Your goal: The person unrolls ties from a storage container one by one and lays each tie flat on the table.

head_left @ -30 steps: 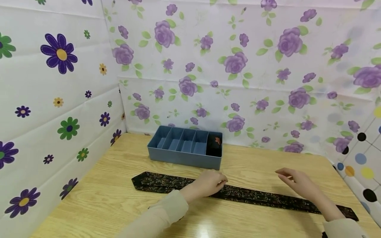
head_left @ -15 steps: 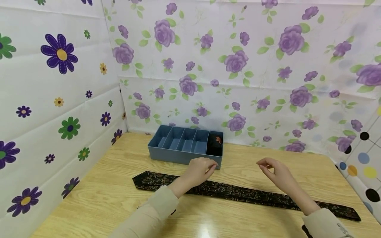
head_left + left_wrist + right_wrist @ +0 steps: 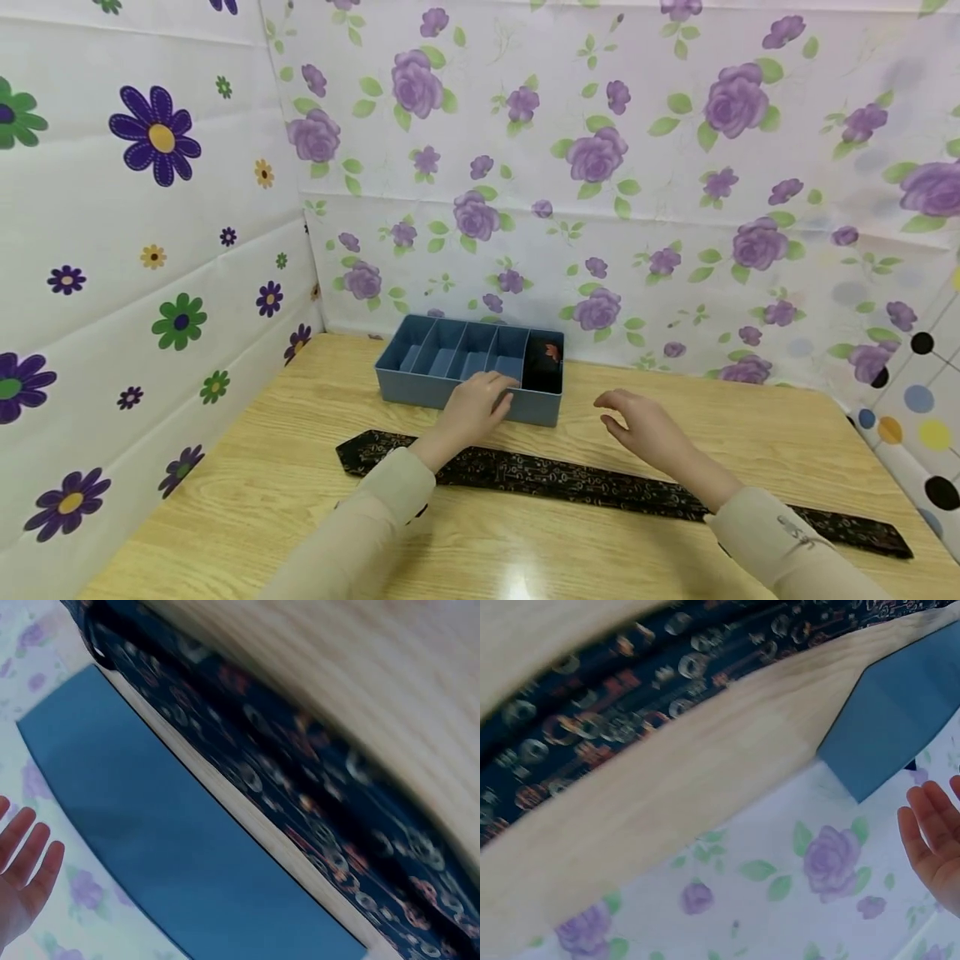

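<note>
A long black necktie (image 3: pixel 562 481) with a small coloured pattern lies stretched flat across the table, its pointed wide end at the left. My left hand (image 3: pixel 471 408) is over the tie, fingertips overlapping the front wall of a blue divided box (image 3: pixel 450 392) in the head view. To the right of the box hovers my right hand (image 3: pixel 645 429), fingers relaxed and holding nothing. The left wrist view shows the left fingers (image 3: pixel 30 855) extended beside the box wall. In the right wrist view the right fingers (image 3: pixel 930 817) are also loosely extended near the box's end.
A black folded item with a red leaf-like motif (image 3: pixel 551 352) fills the box's rightmost compartment; bare bottoms show in the others. Behind the wooden table (image 3: pixel 247 500) hangs a purple-rose sheet (image 3: pixel 540 208). Another flowered sheet (image 3: pixel 172 250) closes the left side.
Both hands have left the tie area: the left hand moved left and up toward the box, the right hand moved left and up a little. The tie lies as before.
</note>
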Available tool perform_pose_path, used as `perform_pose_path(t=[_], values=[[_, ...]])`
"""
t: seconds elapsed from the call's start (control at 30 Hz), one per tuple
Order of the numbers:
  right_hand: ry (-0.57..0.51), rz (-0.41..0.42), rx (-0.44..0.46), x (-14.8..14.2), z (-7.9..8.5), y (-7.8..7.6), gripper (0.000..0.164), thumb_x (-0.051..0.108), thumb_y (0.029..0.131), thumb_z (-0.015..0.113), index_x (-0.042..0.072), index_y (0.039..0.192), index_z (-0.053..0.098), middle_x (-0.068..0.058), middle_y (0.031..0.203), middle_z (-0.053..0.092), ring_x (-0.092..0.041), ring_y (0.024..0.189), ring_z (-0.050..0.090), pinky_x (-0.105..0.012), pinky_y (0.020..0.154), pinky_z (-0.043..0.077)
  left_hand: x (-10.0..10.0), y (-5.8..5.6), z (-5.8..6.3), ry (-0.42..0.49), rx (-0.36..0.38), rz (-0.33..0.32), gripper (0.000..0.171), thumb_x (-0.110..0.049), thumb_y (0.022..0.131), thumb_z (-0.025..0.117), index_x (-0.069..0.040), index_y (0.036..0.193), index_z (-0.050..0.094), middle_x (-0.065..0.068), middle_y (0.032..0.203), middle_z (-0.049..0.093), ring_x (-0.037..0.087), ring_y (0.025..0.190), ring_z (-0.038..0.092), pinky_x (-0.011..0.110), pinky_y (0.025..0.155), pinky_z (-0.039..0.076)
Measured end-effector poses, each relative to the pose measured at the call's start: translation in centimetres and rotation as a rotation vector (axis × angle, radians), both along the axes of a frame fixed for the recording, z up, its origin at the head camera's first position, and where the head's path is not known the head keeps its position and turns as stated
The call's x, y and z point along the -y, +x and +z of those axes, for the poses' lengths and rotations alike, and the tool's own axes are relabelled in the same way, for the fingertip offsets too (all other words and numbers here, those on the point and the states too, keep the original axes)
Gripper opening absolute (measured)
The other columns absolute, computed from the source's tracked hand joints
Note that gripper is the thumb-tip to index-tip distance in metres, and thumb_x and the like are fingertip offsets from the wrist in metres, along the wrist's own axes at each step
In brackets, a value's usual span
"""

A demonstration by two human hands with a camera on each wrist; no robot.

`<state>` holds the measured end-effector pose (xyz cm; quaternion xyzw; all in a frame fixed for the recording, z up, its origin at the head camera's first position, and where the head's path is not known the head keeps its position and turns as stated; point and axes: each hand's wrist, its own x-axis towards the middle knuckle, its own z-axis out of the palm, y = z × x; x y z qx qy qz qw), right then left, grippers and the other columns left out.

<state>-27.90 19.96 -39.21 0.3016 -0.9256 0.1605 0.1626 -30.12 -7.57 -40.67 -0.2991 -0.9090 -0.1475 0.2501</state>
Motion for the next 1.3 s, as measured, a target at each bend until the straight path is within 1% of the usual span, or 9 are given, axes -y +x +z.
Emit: perform_pose_path(t=[0.2, 0.37, 0.57, 0.73, 0.87, 0.93, 1.03, 1.13, 1.3], values=[[-0.007, 0.007, -0.028, 1.2, 0.6, -0.9, 0.019, 0.006, 0.086, 0.067, 0.004, 0.105, 0.065, -0.013, 0.098, 0.068, -0.026, 0.081, 0.067, -0.037, 0.067, 0.055, 1.0, -1.5, -0.1, -0.008, 0.011, 0.055, 0.031, -0.02, 0.093, 0.06, -0.01, 0.123, 0.06, 0.008, 0.114, 0.063, 0.026, 0.106, 0.06, 0.038, 0.087, 0.052], [-0.06, -0.005, -0.021, 1.6, 1.0, -1.8, 0.018, 0.004, 0.087, 0.065, 0.002, 0.105, 0.066, -0.015, 0.1, 0.068, -0.027, 0.085, 0.067, -0.038, 0.07, 0.056, 1.2, -2.7, -0.4, -0.021, 0.052, 0.098, 0.03, -0.025, 0.096, 0.056, -0.012, 0.123, 0.061, 0.009, 0.116, 0.061, 0.026, 0.108, 0.058, 0.04, 0.088, 0.051], [-0.09, -0.047, -0.025, 1.6, 1.0, -2.1, 0.016, 0.004, 0.088, 0.064, 0.003, 0.104, 0.066, -0.015, 0.101, 0.068, -0.027, 0.086, 0.067, -0.038, 0.07, 0.056, 1.2, -4.4, -1.0, -0.077, 0.114, 0.136, 0.033, -0.032, 0.099, 0.047, -0.012, 0.124, 0.059, 0.01, 0.122, 0.058, 0.028, 0.115, 0.053, 0.045, 0.09, 0.049], [-0.078, -0.032, -0.032, 2.2, 0.8, -2.7, 0.019, 0.005, 0.088, 0.064, 0.002, 0.107, 0.065, -0.016, 0.103, 0.068, -0.028, 0.088, 0.066, -0.039, 0.072, 0.055, 1.8, -5.7, -1.3, -0.016, 0.173, 0.191, 0.036, -0.03, 0.101, 0.043, -0.013, 0.131, 0.053, 0.013, 0.136, 0.048, 0.032, 0.131, 0.039, 0.051, 0.104, 0.037], [-0.076, -0.016, -0.042, 3.0, 0.7, -3.2, 0.02, 0.004, 0.087, 0.064, 0.002, 0.107, 0.065, -0.016, 0.103, 0.068, -0.028, 0.088, 0.066, -0.04, 0.073, 0.056, 2.4, -6.1, -2.0, -0.06, 0.251, 0.241, 0.045, -0.033, 0.103, 0.035, -0.017, 0.145, 0.037, 0.013, 0.15, 0.034, 0.035, 0.143, 0.02, 0.055, 0.112, 0.024], [-0.058, -0.003, -0.046, 3.5, 0.7, -3.4, 0.021, 0.004, 0.087, 0.065, 0.001, 0.108, 0.064, -0.016, 0.103, 0.068, -0.027, 0.088, 0.066, -0.039, 0.073, 0.056, 2.6, -6.0, -2.3, -0.093, 0.283, 0.252, 0.047, -0.033, 0.103, 0.033, -0.018, 0.148, 0.031, 0.014, 0.152, 0.031, 0.035, 0.144, 0.016, 0.056, 0.113, 0.022], [-0.02, 0.025, -0.05, 4.1, 0.7, -3.5, 0.021, 0.004, 0.086, 0.066, 0.001, 0.107, 0.064, -0.015, 0.102, 0.067, -0.026, 0.086, 0.066, -0.037, 0.071, 0.055, 2.7, -5.9, -2.7, -0.113, 0.296, 0.254, 0.048, -0.031, 0.103, 0.033, -0.018, 0.149, 0.029, 0.014, 0.151, 0.032, 0.035, 0.144, 0.019, 0.055, 0.113, 0.022], [-0.003, 0.041, -0.049, 4.6, 0.6, -3.8, 0.022, 0.003, 0.086, 0.066, 0.0, 0.107, 0.064, -0.016, 0.103, 0.067, -0.027, 0.088, 0.066, -0.037, 0.071, 0.055, 2.6, -5.9, -2.8, -0.105, 0.282, 0.234, 0.047, -0.029, 0.103, 0.033, -0.015, 0.148, 0.032, 0.015, 0.149, 0.036, 0.036, 0.142, 0.024, 0.054, 0.113, 0.023], [-0.048, 0.024, -0.027, 5.2, 0.6, -4.9, 0.023, 0.004, 0.087, 0.065, 0.0, 0.109, 0.063, -0.017, 0.104, 0.066, -0.029, 0.086, 0.065, -0.038, 0.07, 0.054, 2.3, -6.1, -2.6, -0.082, 0.242, 0.215, 0.046, -0.028, 0.103, 0.034, -0.013, 0.146, 0.036, 0.017, 0.143, 0.043, 0.038, 0.137, 0.032, 0.053, 0.113, 0.025]])
